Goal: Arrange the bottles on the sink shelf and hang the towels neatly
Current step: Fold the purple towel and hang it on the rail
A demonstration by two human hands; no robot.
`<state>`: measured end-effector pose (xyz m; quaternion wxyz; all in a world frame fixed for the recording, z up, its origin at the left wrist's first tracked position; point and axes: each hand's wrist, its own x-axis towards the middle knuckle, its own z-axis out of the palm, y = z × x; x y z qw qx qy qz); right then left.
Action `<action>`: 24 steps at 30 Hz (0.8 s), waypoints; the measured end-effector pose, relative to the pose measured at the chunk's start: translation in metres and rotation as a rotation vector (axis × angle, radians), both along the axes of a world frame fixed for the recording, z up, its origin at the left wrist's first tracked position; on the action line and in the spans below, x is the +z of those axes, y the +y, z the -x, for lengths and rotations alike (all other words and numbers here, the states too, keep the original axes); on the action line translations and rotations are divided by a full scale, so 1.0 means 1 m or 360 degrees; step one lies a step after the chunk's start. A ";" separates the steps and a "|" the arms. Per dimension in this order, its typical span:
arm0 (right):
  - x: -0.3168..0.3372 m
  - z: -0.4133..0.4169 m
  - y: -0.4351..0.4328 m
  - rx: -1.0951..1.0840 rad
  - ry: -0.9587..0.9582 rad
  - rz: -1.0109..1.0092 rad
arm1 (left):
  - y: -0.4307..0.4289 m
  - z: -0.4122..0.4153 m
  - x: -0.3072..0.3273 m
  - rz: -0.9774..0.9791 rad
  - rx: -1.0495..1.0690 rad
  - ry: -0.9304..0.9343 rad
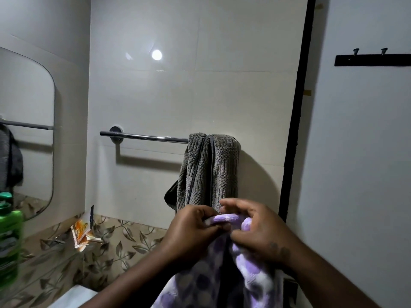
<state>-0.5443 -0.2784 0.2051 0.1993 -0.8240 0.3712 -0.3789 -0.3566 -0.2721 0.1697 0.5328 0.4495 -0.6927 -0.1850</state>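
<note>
1. Hands meet low in the middle of the scene, with both forearms rising from the near edge. The left hand point(193, 227) curls its fingers and thumb round the top fold of a purple-and-white spotted fleece towel point(213, 281). The right hand point(255, 227) pinches the same fold just to the right, its upper fingers loosely spread.
2. The towel is soft, dotted with lilac, grey and white circles, and bunched at the top between the hands.
3. Its long axis runs vertically. It hangs from the grip toward the near edge, below a grey ribbed towel point(209, 170) draped over the right end of a chrome wall bar point(144, 136).
4. A green plastic bottle point(9, 236) shows blurred at the left edge.
</note>
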 end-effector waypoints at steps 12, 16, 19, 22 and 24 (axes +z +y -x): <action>-0.007 -0.005 -0.003 -0.0151 0.0125 0.0067 | 0.015 -0.009 0.003 -0.0018 -0.0445 -0.0123; -0.006 -0.005 -0.004 -0.0077 0.0297 -0.0073 | 0.020 -0.011 0.005 0.0047 -0.0428 -0.0150; -0.005 -0.009 -0.003 -0.0260 0.0264 0.0210 | 0.023 -0.012 0.003 -0.0032 -0.0466 -0.0117; -0.004 -0.009 -0.005 -0.0397 0.0069 0.0344 | 0.031 -0.015 0.002 -0.0304 -0.0693 -0.0021; -0.003 -0.007 -0.005 -0.0485 -0.0017 0.0375 | 0.035 -0.019 0.002 -0.0504 -0.0815 0.0028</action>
